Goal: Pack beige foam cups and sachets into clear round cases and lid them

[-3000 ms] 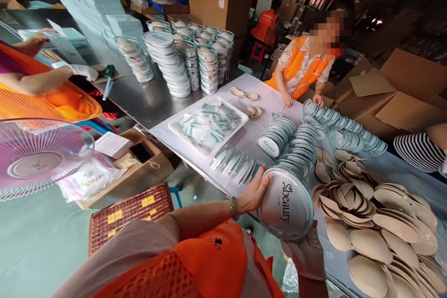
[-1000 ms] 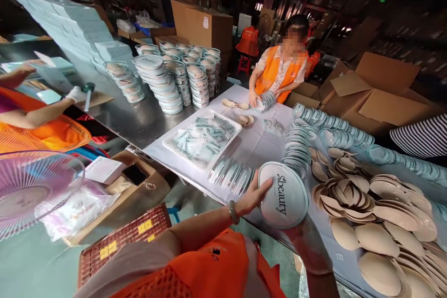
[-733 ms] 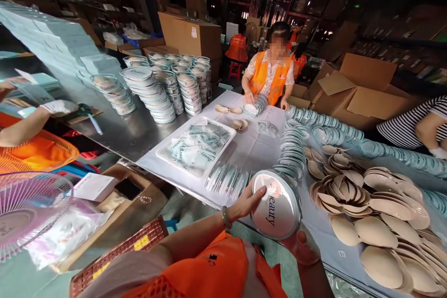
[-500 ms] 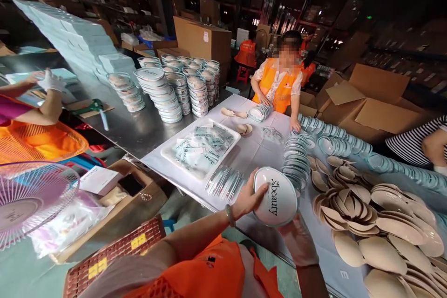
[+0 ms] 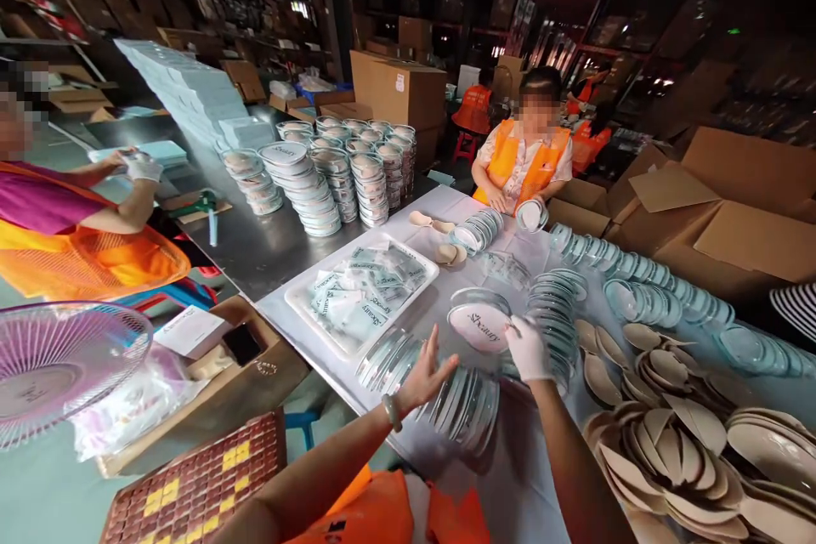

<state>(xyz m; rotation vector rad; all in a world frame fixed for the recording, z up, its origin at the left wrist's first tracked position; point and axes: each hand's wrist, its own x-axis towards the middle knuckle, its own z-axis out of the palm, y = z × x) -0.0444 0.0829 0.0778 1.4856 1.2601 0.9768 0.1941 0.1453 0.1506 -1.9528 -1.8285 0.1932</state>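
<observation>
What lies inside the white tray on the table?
The white tray holds a loose heap of small pale sachets with dark lettering. They cover most of the tray's floor, so anything beneath them cannot be seen.

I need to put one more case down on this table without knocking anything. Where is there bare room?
Bare white cloth lies between the tray of sachets and the oval Sbeauty case. The steel top left of the tray, before the stacked cases, is bare too. It is crowded on the right, among lids and beige pads.

Lidded case (image 5: 479, 325) on table (image 5: 439, 450), tray (image 5: 362, 293) left (pads (image 5: 663, 442) right).
</observation>
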